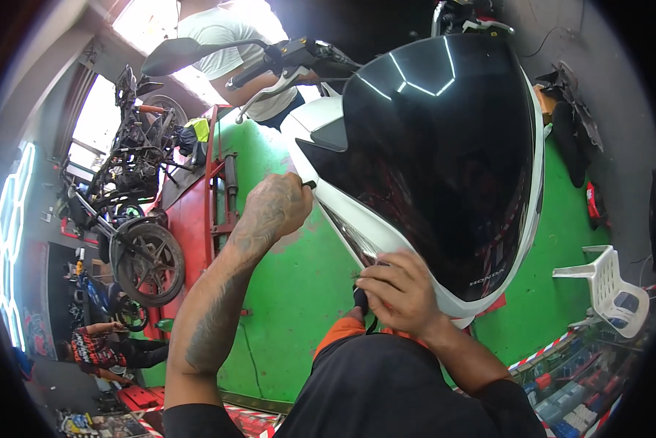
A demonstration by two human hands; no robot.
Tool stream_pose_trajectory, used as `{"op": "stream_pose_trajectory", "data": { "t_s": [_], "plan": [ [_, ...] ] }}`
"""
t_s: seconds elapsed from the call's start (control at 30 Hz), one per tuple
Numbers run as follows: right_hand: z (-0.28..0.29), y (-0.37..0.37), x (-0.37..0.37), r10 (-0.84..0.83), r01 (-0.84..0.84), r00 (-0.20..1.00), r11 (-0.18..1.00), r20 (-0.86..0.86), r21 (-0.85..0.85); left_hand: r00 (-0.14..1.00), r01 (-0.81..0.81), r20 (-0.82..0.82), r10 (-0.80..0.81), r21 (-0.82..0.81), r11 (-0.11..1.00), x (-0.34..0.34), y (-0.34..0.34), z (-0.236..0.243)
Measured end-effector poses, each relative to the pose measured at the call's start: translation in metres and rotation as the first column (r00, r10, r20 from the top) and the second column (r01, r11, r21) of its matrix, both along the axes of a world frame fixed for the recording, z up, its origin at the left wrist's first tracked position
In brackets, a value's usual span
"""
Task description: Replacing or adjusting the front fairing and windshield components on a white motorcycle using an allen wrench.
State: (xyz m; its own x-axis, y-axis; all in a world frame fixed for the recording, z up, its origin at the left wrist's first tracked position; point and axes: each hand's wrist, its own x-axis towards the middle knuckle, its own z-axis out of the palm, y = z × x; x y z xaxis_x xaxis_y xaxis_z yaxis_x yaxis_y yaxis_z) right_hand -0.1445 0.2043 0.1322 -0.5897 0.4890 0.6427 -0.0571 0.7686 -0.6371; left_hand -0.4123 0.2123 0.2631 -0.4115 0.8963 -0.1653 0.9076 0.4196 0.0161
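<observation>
A white motorcycle front fairing with a large dark windscreen fills the middle and right. At the fairing's left edge, my left hand is closed in a fist around a small black piece, whose end pokes out towards the white panel. Most of that piece is hidden in the fist. Lower down, beside the clear headlight strip, my right hand has its fingers bent and thumb and fingertips together. Something tiny and dark may be between them, too small to name.
The handlebar with its brake lever and mirror juts out at upper left. Beyond it stands a person in a white shirt. A partly stripped motorcycle sits on a red lift at left. A white plastic chair stands at right.
</observation>
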Motion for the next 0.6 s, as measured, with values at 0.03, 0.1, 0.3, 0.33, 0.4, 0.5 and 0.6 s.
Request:
{"op": "stream_pose_trajectory", "data": {
  "t_s": [0.03, 0.1, 0.3, 0.33, 0.4, 0.5, 0.6],
  "plan": [
    [0.007, 0.006, 0.010, -0.122, 0.120, 0.992, 0.982, 0.006, 0.146, 1.000, -0.004, -0.009, 0.004, -0.014, 1.000, 0.003, 0.003, 0.002],
    [0.016, 0.018, 0.031, -0.323, 0.315, 0.946, 0.902, -0.021, 0.297, 0.932, -0.162, 0.310, 0.187, -0.104, 0.981, 0.011, 0.011, 0.011],
    [0.025, 0.065, 0.079, -0.667, 0.649, 0.745, 0.731, 0.022, 0.209, 0.826, -0.236, 0.444, 0.348, -0.287, 0.928, -0.006, 0.024, 0.014],
    [0.022, 0.069, 0.089, -0.675, 0.643, 0.731, 0.731, 0.102, 0.230, 0.815, -0.251, 0.438, 0.380, -0.324, 0.912, -0.006, 0.024, 0.015],
    [0.011, 0.074, 0.107, -0.722, 0.695, 0.679, 0.691, 0.134, 0.199, 0.809, -0.288, 0.428, 0.403, -0.310, 0.906, 0.004, 0.025, 0.011],
    [-0.027, 0.091, 0.147, -0.767, 0.764, 0.641, 0.633, 0.036, -0.123, 0.793, -0.324, 0.450, 0.411, -0.261, 0.909, 0.007, 0.015, 0.008],
    [-0.077, 0.110, 0.189, -0.808, 0.809, 0.578, 0.548, 0.117, -0.216, 0.775, -0.319, 0.494, 0.394, -0.232, 0.919, 0.016, 0.012, 0.011]
  ]
}}
